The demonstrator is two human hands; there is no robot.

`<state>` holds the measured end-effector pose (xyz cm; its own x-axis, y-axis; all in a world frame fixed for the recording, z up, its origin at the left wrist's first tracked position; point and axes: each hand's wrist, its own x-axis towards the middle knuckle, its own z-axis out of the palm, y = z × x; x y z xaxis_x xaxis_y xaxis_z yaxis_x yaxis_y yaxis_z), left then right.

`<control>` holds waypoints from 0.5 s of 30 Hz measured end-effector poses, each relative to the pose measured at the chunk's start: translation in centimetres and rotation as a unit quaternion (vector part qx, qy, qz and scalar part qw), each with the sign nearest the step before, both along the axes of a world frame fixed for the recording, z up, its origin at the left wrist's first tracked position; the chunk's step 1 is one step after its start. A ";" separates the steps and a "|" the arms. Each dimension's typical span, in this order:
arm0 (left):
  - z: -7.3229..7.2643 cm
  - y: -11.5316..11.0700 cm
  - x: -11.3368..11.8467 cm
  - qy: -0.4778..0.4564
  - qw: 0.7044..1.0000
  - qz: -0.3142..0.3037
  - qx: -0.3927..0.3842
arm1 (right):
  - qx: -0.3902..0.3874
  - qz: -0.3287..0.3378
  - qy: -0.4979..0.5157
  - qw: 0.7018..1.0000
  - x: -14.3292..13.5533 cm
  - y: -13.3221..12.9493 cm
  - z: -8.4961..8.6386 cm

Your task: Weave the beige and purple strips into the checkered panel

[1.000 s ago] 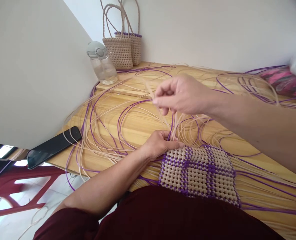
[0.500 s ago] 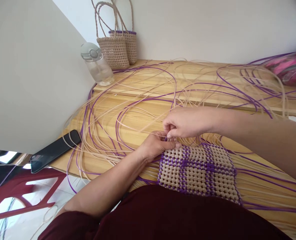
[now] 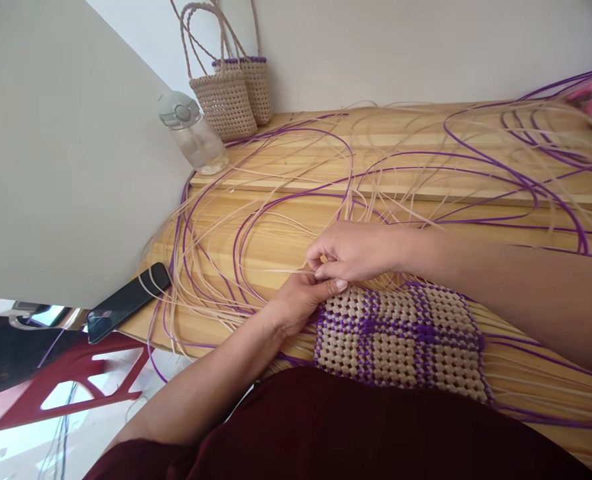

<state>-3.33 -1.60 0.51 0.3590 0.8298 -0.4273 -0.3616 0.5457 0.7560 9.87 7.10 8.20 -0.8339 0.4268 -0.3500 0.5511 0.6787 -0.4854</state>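
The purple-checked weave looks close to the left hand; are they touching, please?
Touching: the head view shows the left hand, thumb on the purple-checked weave.

Purple bands (image 3: 426, 333) cross a beige woven panel (image 3: 399, 357) in plaid — we also see purple and beige strands (image 3: 582, 240), a maroon shirt (image 3: 356, 433).

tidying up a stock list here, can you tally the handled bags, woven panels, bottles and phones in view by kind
Handled bags: 2
Woven panel: 1
Bottle: 1
Phone: 1
Total: 5
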 end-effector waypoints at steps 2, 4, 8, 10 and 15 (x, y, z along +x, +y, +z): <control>-0.4 -0.1 0.2 -0.018 0.999 0.032 -0.011 | -0.001 -0.009 0.025 1.000 -0.1 0.1 -0.5; -0.6 -0.1 0.5 -0.028 0.998 0.053 -0.011 | 0.003 -0.018 0.050 0.999 -0.1 0.0 -0.7; -0.6 0.0 0.6 -0.046 0.998 0.034 0.010 | 0.049 -0.043 0.093 0.994 0.9 -0.9 -0.2; -0.5 0.0 0.4 -0.050 0.999 0.003 0.004 | 0.102 -0.079 0.136 0.982 2.1 -1.8 0.1; -0.4 0.1 -0.2 -0.038 0.999 -0.020 -0.026 | 0.147 -0.225 0.209 0.940 5.7 -5.3 -1.4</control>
<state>-3.51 -1.52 0.07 0.4244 0.7914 -0.4399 -0.3931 0.5987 0.6979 15.58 1.75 6.79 -0.5834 0.7969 0.1565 0.6181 0.5607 -0.5510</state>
